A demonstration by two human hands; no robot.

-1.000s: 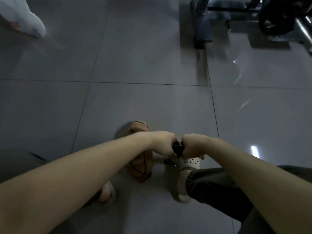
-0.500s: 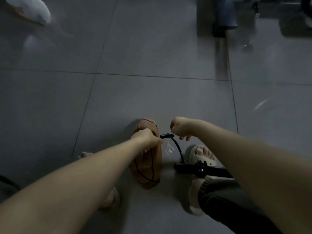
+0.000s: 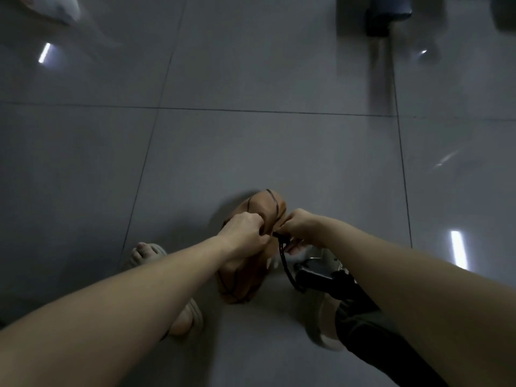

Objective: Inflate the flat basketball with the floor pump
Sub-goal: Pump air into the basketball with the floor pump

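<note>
Orange and squashed flat, the basketball [image 3: 268,205] stands on its edge on the grey tiled floor [image 3: 251,149]. The left hand [image 3: 245,233] is on the upper part of the ball, its fingers curled and gripping the soft skin there. The right hand [image 3: 297,227] is just right of it, fingers pinching the black end of the pump hose [image 3: 284,261] close against the ball. I cannot tell if the tip is inside the ball. The hose hangs down the ball's right side to the dark pump [image 3: 318,277] just beside the ball. One foot in a pale sandal [image 3: 145,252] is left of the ball. Another pale shoe [image 3: 326,311] is right of the ball, under the pump.
</note>
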